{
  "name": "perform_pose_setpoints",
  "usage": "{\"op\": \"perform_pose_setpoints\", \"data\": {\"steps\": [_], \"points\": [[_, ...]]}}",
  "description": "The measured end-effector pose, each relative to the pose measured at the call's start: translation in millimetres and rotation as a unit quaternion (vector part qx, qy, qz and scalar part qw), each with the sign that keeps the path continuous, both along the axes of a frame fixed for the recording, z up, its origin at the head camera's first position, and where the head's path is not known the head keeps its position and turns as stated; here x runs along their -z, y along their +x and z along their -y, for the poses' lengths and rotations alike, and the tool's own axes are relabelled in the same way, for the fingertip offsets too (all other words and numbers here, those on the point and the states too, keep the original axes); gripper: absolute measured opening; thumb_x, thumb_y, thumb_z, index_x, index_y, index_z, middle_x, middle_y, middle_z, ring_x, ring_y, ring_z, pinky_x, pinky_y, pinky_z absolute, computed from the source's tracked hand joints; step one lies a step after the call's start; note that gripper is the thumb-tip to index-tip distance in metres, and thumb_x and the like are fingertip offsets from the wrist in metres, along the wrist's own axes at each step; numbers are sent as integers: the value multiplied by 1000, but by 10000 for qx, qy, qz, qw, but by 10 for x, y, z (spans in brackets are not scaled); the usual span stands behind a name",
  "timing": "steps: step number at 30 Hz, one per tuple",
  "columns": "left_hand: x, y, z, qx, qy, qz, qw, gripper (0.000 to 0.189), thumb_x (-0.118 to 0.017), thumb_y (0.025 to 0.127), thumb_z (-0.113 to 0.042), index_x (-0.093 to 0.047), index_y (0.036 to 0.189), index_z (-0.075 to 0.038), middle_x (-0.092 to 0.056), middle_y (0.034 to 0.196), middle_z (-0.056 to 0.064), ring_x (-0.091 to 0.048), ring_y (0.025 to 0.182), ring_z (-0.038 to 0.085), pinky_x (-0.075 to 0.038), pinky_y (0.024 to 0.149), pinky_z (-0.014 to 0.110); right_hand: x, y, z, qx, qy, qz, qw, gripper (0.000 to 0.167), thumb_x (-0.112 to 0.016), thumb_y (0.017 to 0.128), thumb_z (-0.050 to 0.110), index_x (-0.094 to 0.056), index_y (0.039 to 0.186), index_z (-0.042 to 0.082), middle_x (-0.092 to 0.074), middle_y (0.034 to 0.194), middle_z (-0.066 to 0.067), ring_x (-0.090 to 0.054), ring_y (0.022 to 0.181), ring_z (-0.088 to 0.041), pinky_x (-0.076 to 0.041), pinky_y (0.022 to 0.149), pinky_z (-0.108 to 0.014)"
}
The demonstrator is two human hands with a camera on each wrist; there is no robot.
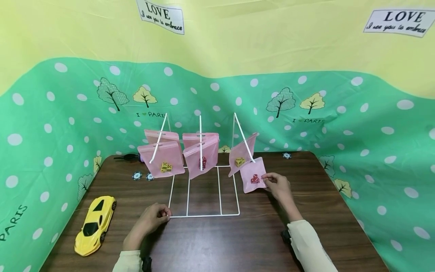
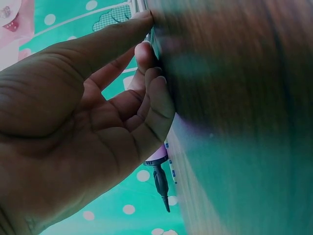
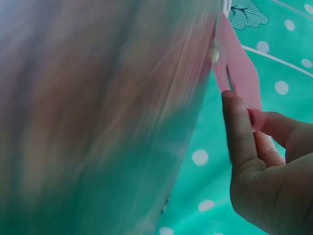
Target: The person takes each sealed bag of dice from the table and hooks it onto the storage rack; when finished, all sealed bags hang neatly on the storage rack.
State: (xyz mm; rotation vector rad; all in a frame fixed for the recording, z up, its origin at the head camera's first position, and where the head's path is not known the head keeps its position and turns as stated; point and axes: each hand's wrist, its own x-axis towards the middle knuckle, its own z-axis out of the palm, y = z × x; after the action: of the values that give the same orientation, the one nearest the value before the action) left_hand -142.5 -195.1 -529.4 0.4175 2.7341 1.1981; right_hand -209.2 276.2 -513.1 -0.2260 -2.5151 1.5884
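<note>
A white wire display rack (image 1: 204, 216) stands on the table, with pink zip bags hanging from its three prongs. At its front left corner, my left hand (image 1: 152, 220) pinches the wire between thumb and forefinger. My right hand (image 1: 279, 187) pinches the lower right edge of a pink bag with red dice (image 1: 249, 185) at the tip of the right prong. Whether that bag's hole is on the prong, I cannot tell. Behind it hangs a bag with yellow dice (image 1: 247, 149). The left prong's front bag (image 1: 154, 153) holds yellow dice; the middle one's front bag (image 1: 195, 162) holds red dice.
A yellow toy car (image 1: 96, 226) lies at the left of the table (image 1: 210, 249). Poker chips (image 1: 137, 175) sit left of the rack, and another chip (image 1: 287, 155) lies at the back right. Behind the rack hangs a green and yellow cloth (image 1: 217, 90).
</note>
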Motion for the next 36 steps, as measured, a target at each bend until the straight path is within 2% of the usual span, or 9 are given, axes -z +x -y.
{"op": "perform_pose_setpoints", "data": {"steps": [5,10,14,20,24,27,29,31,36], "points": [[13,13,0,-22,35,-8,10000,16,-78,91,5,-69,85,-8,-53,80,-3,-47,77,10,-41,69,28,-47,145,-117,426,596,-261,9970,15,-70,103,4,-79,112,-1,-75,99,-16,-62,71,-5,-51,62,-18],[15,14,1,2,58,-4,10000,15,-78,92,4,-69,86,-7,-54,80,-3,-47,77,10,-41,70,29,-117,314,-247,857,133,-525,9948,18,-69,103,2,-77,118,-4,-73,101,-12,-63,68,1,-51,61,-18],[11,11,9,19,71,-20,10000,15,-78,92,4,-69,86,-7,-54,81,-3,-48,78,10,-42,70,29,-206,487,-294,1237,-619,-854,9867,22,-69,103,1,-75,123,-6,-66,102,-3,-64,69,2,-56,65,-18],[17,8,20,-35,42,-20,10000,17,-79,91,4,-70,85,-9,-54,81,-4,-47,78,9,-41,70,29,-374,781,-252,1596,-2094,-1401,9545,25,-73,100,-1,-74,125,-8,-64,101,-1,-48,53,-2,-58,66,-18],[28,8,20,-41,19,-2,10000,17,-79,91,4,-70,85,-10,-54,80,-4,-47,78,9,-41,70,29,-496,960,-193,1669,-2633,-1734,9342,24,-74,99,-3,-76,122,-6,-64,85,-2,-37,46,-5,-57,62,-18],[25,7,17,-25,27,13,10000,17,-79,91,5,-70,85,-8,-55,80,-3,-48,78,10,-41,71,29,-594,1077,-136,1692,-2950,-1905,9209,24,-73,98,-7,-75,123,-9,-67,85,-5,-46,47,-7,-57,59,-20],[15,7,15,-14,24,9,10000,16,-78,92,4,-69,86,-8,-55,80,-3,-48,79,11,-42,71,29,-661,1150,-98,1678,-3188,-2002,9111,26,-73,98,-9,-73,124,-12,-70,98,-7,-55,53,-8,-57,59,-20],[4,7,13,-16,23,10,10000,16,-78,93,4,-69,86,-8,-55,81,-3,-48,79,11,-42,72,30,-725,1218,-51,1653,-3407,-2087,9017,26,-73,97,-10,-72,123,-13,-71,101,-10,-60,58,-10,-57,59,-21],[2,5,11,4,-27,-30,10000,17,-78,92,4,-68,85,-8,-55,80,-4,-49,79,11,-42,72,30,-832,1396,110,1275,-4043,-2455,8718,23,-67,98,-17,-69,120,-19,-73,99,-13,-63,61,-9,-57,59,-20]]}}
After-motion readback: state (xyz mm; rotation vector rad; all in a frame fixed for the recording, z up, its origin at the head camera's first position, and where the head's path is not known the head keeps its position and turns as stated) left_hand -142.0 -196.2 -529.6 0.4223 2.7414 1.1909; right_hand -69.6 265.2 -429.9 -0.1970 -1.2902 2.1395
